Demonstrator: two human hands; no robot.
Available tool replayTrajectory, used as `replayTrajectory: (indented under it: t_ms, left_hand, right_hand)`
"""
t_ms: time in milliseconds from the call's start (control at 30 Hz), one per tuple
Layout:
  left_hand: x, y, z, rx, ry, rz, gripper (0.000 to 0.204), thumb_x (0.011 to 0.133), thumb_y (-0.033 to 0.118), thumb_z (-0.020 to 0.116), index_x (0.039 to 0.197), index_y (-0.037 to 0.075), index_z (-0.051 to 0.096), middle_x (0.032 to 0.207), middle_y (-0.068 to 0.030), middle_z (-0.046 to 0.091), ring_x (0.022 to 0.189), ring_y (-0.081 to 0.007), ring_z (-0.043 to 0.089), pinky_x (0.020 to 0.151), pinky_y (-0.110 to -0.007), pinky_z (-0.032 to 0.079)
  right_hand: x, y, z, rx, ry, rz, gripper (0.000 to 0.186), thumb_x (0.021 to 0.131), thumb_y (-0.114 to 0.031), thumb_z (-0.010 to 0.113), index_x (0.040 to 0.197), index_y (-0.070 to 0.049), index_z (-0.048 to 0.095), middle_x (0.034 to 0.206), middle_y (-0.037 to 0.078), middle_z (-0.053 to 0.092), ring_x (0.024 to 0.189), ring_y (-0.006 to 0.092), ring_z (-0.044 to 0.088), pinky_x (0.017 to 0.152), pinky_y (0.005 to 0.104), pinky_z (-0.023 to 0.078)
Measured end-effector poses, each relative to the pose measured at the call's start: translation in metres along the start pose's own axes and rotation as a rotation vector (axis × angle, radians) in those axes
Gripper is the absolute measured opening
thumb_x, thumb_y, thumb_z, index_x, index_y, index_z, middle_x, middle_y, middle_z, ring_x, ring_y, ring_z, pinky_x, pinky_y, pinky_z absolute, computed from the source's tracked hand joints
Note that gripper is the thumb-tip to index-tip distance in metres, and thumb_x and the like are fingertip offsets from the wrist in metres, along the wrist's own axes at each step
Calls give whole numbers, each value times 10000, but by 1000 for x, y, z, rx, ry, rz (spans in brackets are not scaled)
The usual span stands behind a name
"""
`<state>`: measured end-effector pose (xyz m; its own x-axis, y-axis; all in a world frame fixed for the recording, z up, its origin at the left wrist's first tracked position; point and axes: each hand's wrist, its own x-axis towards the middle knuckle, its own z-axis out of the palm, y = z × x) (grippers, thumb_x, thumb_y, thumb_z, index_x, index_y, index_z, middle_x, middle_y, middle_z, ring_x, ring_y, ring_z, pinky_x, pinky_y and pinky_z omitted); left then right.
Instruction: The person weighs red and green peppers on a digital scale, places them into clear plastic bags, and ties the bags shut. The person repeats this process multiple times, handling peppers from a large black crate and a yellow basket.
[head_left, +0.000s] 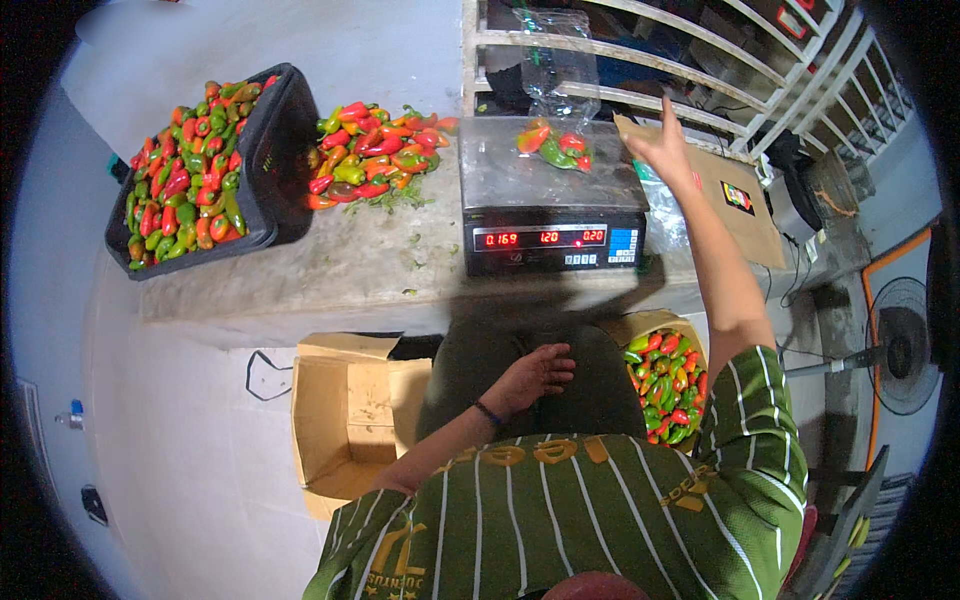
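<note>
My left hand (pixel 533 378) rests over my lap with its fingers stretched out and nothing in it. Beyond the counter edge, my right hand (pixel 662 150) reaches to the right of the scale, fingers apart, close above a brown cardboard sheet (pixel 745 225). Whether it touches the sheet, I cannot tell. On the black digital scale (pixel 490 170) lie a few red and green peppers (pixel 560 150). A clear plastic bag (pixel 560 75) stretches from them up against the white railing; whether the peppers are inside it is unclear. More clear plastic (pixel 662 215) lies beside the scale, under my right arm.
A black crate (pixel 285 150) full of peppers stands tilted at the counter's left, beside a loose pepper pile (pixel 375 150). Below the counter are an open cardboard box (pixel 350 410) at my left and a box of peppers (pixel 668 385) at my right. A fan (pixel 900 345) stands far right.
</note>
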<state>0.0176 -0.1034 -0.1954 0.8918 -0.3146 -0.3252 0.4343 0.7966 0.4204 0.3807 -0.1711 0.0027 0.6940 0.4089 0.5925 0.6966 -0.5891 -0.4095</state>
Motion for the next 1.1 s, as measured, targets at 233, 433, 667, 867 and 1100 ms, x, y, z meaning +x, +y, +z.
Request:
replayTrajectory:
  t_ms: [233,433,667,867,1100]
  left_hand:
    - [-7,9,12,-54,79,-27,420,883,335,467,1233,109,415,1121,-95,530,987,-215,532,817,-359,442]
    - [0,3,6,-49,96,-28,417,874,346,485,1215,112,430,1097,-85,539,961,-205,533,801,-353,437]
    - [6,-5,3,-28,65,-11,400,874,350,477,1192,109,453,1057,-83,558,945,-216,540,793,-385,442]
    - [-2,-1,8,37,72,64,393,869,304,492,1198,96,438,1053,-85,554,935,-216,545,770,-366,447]
    - [-29,62,51,1004,506,875,651,737,142,605,1297,43,289,1223,-104,404,1151,-220,373,938,-319,315]
  right_hand:
    - [102,-61,38,507,-79,249,1203,553,-431,785,1349,44,19,1320,308,270,1232,357,313,1003,377,294]
    - [145,-66,64,453,-54,243,1192,542,-384,800,1358,18,29,1305,312,293,1202,362,361,1013,402,266]
    - [136,-64,59,596,-232,259,567,673,-231,698,1138,15,487,1126,161,537,1077,265,478,931,385,338]
    - [86,-119,-15,794,-286,270,143,768,-182,618,865,-78,602,833,12,603,839,140,507,838,285,340]
    - [11,-157,-129,909,-387,2,154,822,-277,581,871,-130,579,867,-28,598,889,97,509,789,276,332]
